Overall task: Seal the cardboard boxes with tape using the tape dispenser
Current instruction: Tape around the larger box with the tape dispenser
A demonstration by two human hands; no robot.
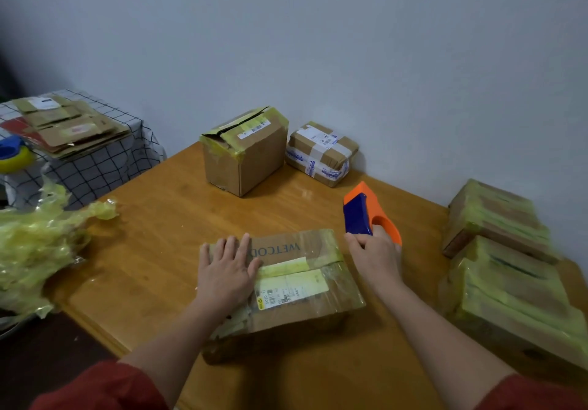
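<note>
A flat cardboard box (305,279) with yellowish tape and a shipping label lies on the wooden table (165,218) in front of me. My left hand (227,269) rests palm-down on the box's left end, fingers spread. My right hand (374,258) grips the orange and blue tape dispenser (366,210), which sits just beyond the box's right far corner.
Two more boxes stand at the back: a taller one (246,150) with a partly open top and a small taped one (321,153). Several taped boxes (506,250) are stacked at the right. Crumpled yellow tape (38,244) lies left, beside flattened cardboard (66,126) on a checkered cloth.
</note>
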